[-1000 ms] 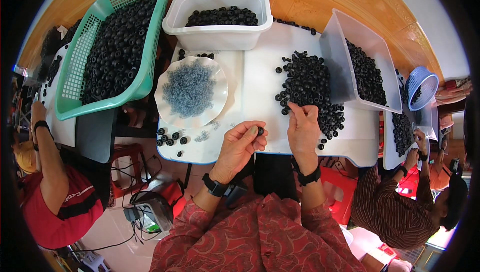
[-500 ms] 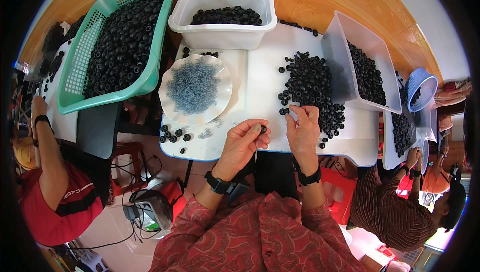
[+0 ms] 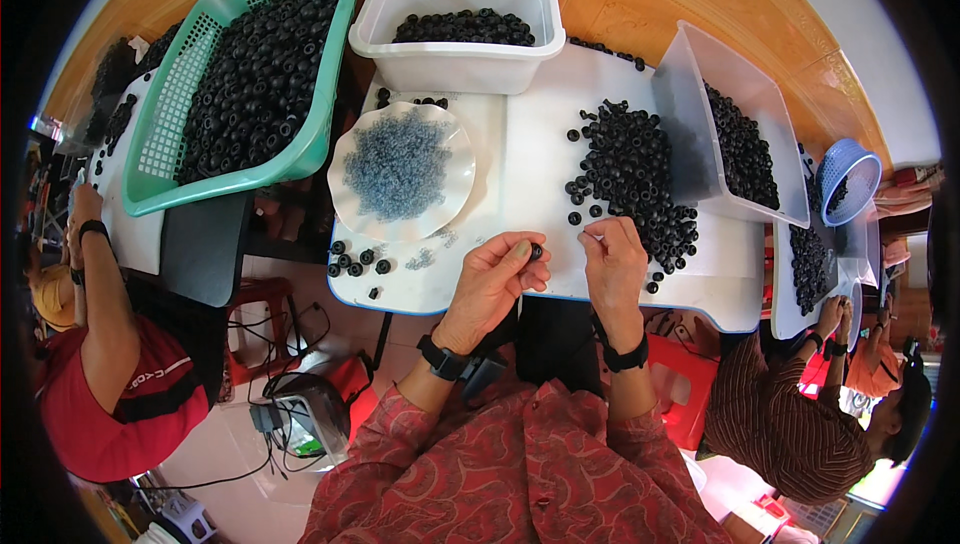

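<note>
My left hand (image 3: 492,279) pinches a small round black part (image 3: 535,252) with a hole in it, between thumb and fingers above the table's near edge. Close by on the right, my right hand (image 3: 613,262) has its fingertips pressed together; whatever may be in them is too small to make out. A heap of black ring-shaped parts (image 3: 630,159) lies just beyond the right hand, with a few loose ones beside it. To the left, a white wavy-rimmed plate (image 3: 462,179) bears many tiny translucent bluish pieces (image 3: 397,164). Several black parts (image 3: 355,269) sit near the plate.
A green basket (image 3: 225,194) full of black parts stands at the far left. Behind the plate is a white tub (image 3: 455,69); a clear plastic bin (image 3: 690,114) leans at the right, both holding black parts. People sit working at left (image 3: 130,384) and right (image 3: 790,414).
My right hand's fingertips have drawn closer together, the thumb and forefinger no longer reaching among the loose black parts. My left hand keeps its black part. The view has shifted slightly.
</note>
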A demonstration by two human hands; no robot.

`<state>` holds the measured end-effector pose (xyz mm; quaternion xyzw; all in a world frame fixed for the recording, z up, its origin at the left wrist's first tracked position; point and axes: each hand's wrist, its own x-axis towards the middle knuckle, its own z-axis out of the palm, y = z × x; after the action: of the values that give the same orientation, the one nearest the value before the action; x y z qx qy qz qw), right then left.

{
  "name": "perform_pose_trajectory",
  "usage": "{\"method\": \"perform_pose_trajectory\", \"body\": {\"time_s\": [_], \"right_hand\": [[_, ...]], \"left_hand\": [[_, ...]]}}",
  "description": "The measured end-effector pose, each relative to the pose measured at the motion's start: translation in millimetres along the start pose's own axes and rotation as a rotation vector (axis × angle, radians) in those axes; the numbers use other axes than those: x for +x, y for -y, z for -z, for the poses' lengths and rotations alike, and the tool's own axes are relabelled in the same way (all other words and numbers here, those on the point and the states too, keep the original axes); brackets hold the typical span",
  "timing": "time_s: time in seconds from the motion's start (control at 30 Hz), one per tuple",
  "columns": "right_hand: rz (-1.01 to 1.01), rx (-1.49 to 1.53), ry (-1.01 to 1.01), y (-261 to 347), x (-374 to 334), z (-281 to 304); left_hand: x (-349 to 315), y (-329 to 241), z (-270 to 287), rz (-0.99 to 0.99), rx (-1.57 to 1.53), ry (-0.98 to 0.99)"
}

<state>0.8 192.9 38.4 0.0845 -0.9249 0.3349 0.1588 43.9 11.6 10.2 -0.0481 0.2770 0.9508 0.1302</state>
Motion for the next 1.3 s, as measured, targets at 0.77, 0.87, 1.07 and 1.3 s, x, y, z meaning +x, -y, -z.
{"method": "perform_pose_trajectory", "body": {"time_s": [0.77,0.87,1.07,1.3], "right_hand": [[-0.319,0.672,0.110,22,-24,17],[-0.275,0.670,0.115,28,-25,14],[-0.139,0.575,0.112,40,-25,9],[-0.121,0.591,0.088,42,-26,2]], "left_hand": [[1,3,0,-0.025,0.005,0.016],[2,5,1,-0.034,-0.007,0.026],[2,6,3,-0.043,-0.020,0.042],[2,6,2,-0.042,-0.020,0.051]]}}
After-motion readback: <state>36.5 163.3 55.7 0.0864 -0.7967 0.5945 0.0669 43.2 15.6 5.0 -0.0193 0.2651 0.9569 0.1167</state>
